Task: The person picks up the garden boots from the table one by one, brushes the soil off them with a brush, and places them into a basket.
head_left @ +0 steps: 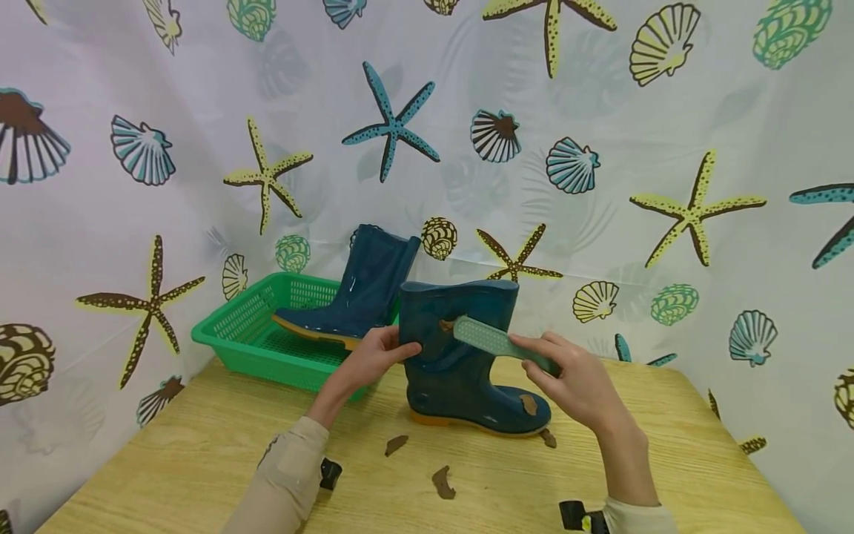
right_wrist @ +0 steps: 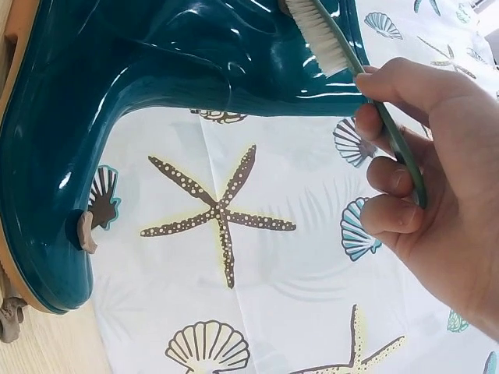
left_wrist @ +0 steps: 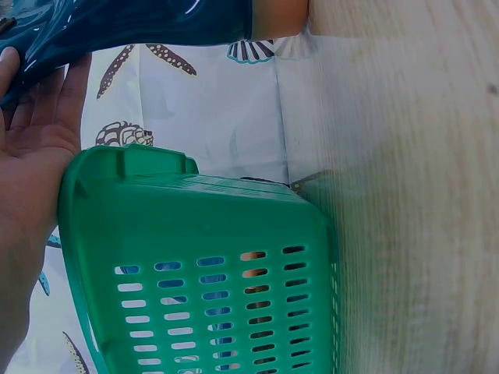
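Boot [head_left: 463, 356] first: the dark blue rubber one is standing upright on the wooden table [head_left: 200, 460], right between my two hands. I am curling my left hand [head_left: 373, 356] around the back of its shaft, fingers wrapped on the rubber to steady it. My right hand [head_left: 574, 382] is gripping the handle of a pale green brush [head_left: 494, 340], and I am laying the bristles against the upper shaft beside a brown mud smear [head_left: 445, 325]. Another clod [head_left: 528, 404] is sticking to the toe below my right hand.

I am judging the rubber as glossy and probably slippery, light, with a soft shaft that would buckle under pressure; the shaft near the ankle, where my left hand is, looks like the firmest place to hold.

Nearer me than the hands, loose mud flakes [head_left: 443, 482] are lying on the table. Beyond my left hand a green basket [head_left: 233, 334] is holding a second boot [head_left: 360, 297], and a shell-and-starfish curtain [head_left: 600, 148] is hanging behind everything.
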`<state>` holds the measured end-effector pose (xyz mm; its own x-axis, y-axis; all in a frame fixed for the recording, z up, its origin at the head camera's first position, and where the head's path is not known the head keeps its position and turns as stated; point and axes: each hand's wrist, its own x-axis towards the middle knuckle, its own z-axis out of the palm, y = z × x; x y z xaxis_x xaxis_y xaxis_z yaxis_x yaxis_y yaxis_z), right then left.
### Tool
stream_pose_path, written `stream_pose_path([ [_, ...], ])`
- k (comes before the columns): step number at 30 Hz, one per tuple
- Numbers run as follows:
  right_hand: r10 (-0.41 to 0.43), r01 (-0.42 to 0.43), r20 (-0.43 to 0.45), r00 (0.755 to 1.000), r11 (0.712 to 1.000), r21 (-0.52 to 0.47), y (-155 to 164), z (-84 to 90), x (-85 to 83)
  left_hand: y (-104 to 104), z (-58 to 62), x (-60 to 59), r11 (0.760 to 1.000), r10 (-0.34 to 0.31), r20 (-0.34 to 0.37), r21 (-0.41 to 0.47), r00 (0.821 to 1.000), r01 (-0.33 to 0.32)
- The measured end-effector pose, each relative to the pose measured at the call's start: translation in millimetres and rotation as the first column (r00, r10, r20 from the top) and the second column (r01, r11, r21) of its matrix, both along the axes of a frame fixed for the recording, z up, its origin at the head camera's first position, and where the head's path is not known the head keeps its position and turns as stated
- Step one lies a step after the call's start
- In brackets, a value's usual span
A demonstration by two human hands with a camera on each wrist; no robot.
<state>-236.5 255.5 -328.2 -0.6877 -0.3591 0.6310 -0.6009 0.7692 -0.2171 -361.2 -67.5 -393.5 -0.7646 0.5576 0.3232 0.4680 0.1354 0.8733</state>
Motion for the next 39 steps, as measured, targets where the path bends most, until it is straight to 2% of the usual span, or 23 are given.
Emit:
stream_pose_path([
  [8,-0.009,0.002,-0.106,0.994,0.998,-0.064,0,1.2,-0.7,-1,1.0,1.5,1.000,-0.015,0.008,0.011,1.000,0.015],
  [16,0.020,-0.020,-0.004,1.000,1.000,-0.014,-4,-4.0,-1.5,-1,-1.7,1.1,1.000,0.000,0.010,0.004,1.000,0.000],
  [24,-0.005,0.003,0.037,0.999,0.999,0.036,-3,-4.4,-0.9,-1,-2.2,1.6,1.000,-0.001,-0.003,0.008,1.000,0.001],
  [27,0.005,-0.005,0.016,1.000,1.000,0.015,-3,-2.6,-0.1,-1,-2.2,0.6,1.000,-0.007,-0.008,0.005,1.000,0.007],
  [34,0.029,-0.035,-0.124,0.992,0.998,-0.047,-8,-1.2,-3.1,-1,0.5,2.0,1.000,-0.008,-0.003,0.004,1.000,0.008],
  [36,0.033,-0.038,-0.125,0.992,0.999,-0.037,-11,-1.8,-3.8,-1,0.3,1.7,1.000,-0.005,-0.001,0.003,1.000,0.005],
  [39,0.038,-0.039,-0.079,0.996,0.999,-0.005,-14,-3.9,-4.3,0,0.7,2.0,1.000,-0.003,0.002,0.007,1.000,0.003],
])
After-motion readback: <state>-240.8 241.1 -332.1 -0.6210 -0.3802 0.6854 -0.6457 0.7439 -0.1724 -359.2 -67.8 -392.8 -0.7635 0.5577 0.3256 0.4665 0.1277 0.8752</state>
